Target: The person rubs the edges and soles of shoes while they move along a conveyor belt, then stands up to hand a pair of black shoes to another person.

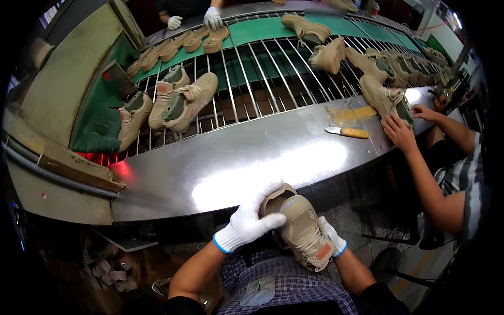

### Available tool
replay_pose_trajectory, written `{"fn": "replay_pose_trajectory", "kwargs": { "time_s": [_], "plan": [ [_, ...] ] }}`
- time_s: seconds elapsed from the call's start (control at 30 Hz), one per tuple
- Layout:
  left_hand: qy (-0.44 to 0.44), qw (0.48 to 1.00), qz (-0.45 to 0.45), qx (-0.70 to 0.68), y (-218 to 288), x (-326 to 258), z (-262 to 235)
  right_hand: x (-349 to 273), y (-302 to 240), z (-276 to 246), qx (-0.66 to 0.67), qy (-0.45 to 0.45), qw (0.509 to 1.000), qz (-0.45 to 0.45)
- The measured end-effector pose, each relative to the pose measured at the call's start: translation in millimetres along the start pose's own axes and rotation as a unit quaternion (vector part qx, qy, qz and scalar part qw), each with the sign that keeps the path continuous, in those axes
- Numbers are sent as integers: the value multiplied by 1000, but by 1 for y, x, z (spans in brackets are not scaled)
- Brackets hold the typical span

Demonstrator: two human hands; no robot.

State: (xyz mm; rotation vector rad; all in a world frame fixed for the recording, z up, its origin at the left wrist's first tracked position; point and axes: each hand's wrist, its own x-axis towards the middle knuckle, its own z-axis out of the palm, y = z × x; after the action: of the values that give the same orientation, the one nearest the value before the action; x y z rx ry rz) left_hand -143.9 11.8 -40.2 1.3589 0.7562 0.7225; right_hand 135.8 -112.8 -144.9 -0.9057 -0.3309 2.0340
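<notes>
A beige lace-up sneaker (308, 231) is held over my lap, its toe toward the bench and its laces facing up. A tan shoe sole (273, 200) lies against the toe's left side. My left hand (251, 219), in a white knit glove, closes round the sole, with its thumb reaching across to the toe. My right hand (333, 237), also gloved, grips the sneaker from the right near its heel end; most of its fingers are hidden behind the shoe. Whether sole and sneaker are joined cannot be seen.
Ahead runs a metal bench edge (231, 163) beside a roller conveyor (262, 79) carrying several sneakers and soles. A yellow-handled knife (349, 133) lies on the bench. At right, a co-worker's hands (400, 131) handle a sneaker (379, 100); another person's gloved hands (212, 19) are across.
</notes>
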Motion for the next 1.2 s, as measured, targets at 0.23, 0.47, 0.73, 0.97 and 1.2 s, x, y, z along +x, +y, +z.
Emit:
{"fn": "replay_pose_trajectory", "kwargs": {
  "time_s": [0.23,0.47,0.73,0.97,1.2],
  "plan": [
    [-1,988,59,144,19,-7,7,10,3,21,27,-56,998,28],
    [18,983,82,161,14,-20,7,18,12,20,-13,-55,998,39],
    [-3,985,75,153,22,-21,7,14,16,16,-33,-38,998,35],
    [-35,978,99,179,32,-9,4,1,4,40,-81,-56,994,-40],
    [-150,956,171,184,19,43,22,-21,16,17,13,-15,998,-65]
  ]
}}
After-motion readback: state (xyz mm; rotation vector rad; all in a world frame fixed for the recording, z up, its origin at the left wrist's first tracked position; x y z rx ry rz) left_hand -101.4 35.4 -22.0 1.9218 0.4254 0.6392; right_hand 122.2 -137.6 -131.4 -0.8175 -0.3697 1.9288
